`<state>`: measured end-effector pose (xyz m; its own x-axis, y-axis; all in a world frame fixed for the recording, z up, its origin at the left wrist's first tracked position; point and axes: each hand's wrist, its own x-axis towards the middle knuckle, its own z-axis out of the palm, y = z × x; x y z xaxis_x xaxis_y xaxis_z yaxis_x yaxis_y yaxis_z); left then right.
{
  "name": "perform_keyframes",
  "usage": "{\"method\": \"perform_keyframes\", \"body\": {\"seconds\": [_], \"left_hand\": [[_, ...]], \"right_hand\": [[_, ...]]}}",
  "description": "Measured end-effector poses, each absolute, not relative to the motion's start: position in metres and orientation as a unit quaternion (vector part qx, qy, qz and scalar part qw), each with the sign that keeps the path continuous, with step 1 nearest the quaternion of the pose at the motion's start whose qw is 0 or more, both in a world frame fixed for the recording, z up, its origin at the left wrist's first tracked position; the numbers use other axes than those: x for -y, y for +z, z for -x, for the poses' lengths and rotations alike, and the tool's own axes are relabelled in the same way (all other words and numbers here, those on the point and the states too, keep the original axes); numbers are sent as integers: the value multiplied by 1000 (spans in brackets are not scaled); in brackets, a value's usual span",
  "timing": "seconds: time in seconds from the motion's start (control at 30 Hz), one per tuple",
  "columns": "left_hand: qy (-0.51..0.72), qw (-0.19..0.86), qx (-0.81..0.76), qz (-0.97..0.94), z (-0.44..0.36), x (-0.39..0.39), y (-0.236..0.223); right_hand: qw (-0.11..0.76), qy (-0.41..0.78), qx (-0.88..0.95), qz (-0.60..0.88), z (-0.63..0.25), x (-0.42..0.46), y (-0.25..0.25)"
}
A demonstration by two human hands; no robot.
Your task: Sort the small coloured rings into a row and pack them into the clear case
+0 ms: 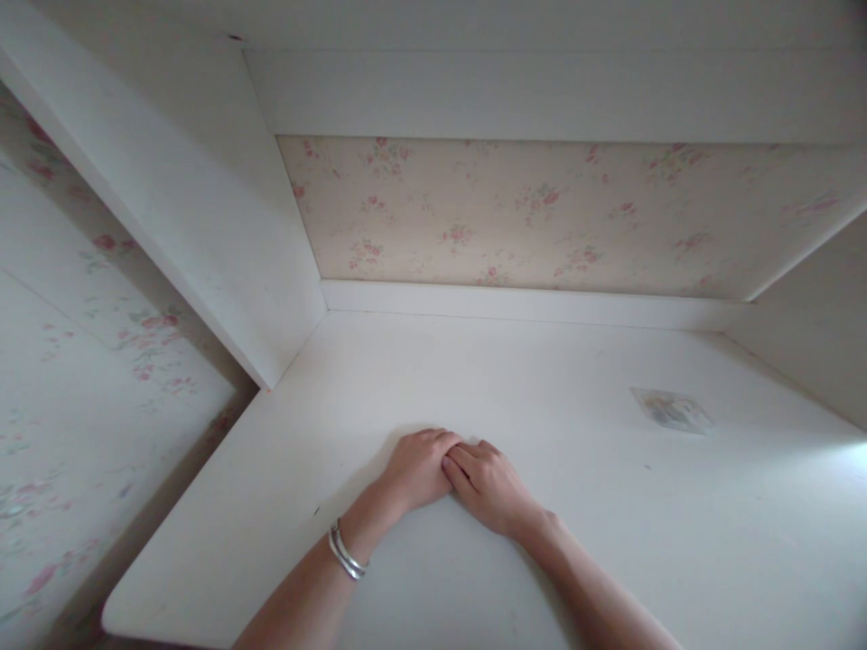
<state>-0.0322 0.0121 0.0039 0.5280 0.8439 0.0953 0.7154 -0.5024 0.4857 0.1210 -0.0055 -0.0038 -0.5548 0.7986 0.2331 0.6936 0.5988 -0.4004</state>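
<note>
My left hand (421,465) and my right hand (489,486) rest together on the white desk (420,370), near the middle of the view. Both are closed, with fingers folded in and pressed against each other where they meet. No object shows in either one. Their palms and some fingertips are hidden. A silver bangle (347,552) circles my left wrist. To the right, well apart from my hands, a small clear plastic packet (672,411) lies flat; its contents are too blurred to name.
A white upright panel (182,181) stands at the left, and a white board (542,95) spans overhead. Flowered wallpaper (501,212) covers the back wall above a white ledge (528,301). The desk's rounded corner (112,609) is at lower left. Light falls in from the right.
</note>
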Motion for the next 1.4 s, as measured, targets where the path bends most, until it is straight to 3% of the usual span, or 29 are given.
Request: {"method": "perform_keyframes", "body": {"seconds": [1.0, 1.4], "left_hand": [[163, 196, -458, -851, 32, -12, 5], [149, 192, -448, -860, 33, -11, 7]], "right_hand": [[205, 120, 876, 420, -121, 5, -6], [203, 31, 904, 374, -124, 5, -9]]}}
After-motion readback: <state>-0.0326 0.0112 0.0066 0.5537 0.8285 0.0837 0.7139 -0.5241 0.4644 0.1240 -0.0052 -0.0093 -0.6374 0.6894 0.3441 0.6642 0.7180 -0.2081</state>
